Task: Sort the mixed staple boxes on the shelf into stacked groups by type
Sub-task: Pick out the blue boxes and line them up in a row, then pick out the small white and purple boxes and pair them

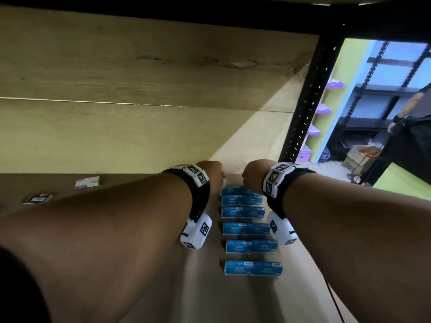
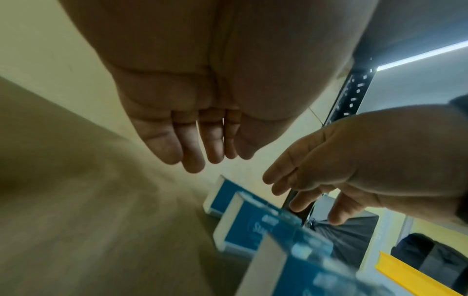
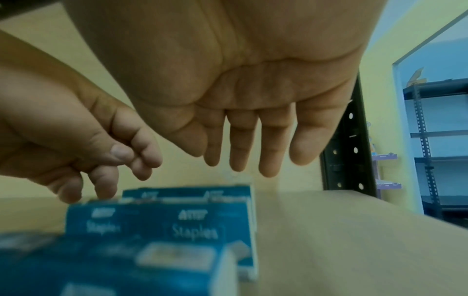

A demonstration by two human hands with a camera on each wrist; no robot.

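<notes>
Several blue staple boxes [image 1: 245,228] lie in a row running away from me on the wooden shelf [image 1: 149,294]. Both my hands hover over the far end of that row. My left hand [image 1: 215,176] is just left of the farthest blue box [image 1: 238,190], and my right hand [image 1: 253,174] is just right of it. The left wrist view shows my left hand [image 2: 202,154] with straight fingers that hold nothing above the blue boxes [image 2: 249,226]. My right hand [image 3: 248,158] is also straight-fingered and holds nothing above the blue boxes [image 3: 177,226].
A white and purple box [image 1: 88,181] and a dark flat box [image 1: 38,197] lie apart at the left of the shelf. A black perforated upright [image 1: 303,101] stands at the right. Beyond it are another person [image 1: 417,108] and a cardboard box [image 1: 359,155] on the floor.
</notes>
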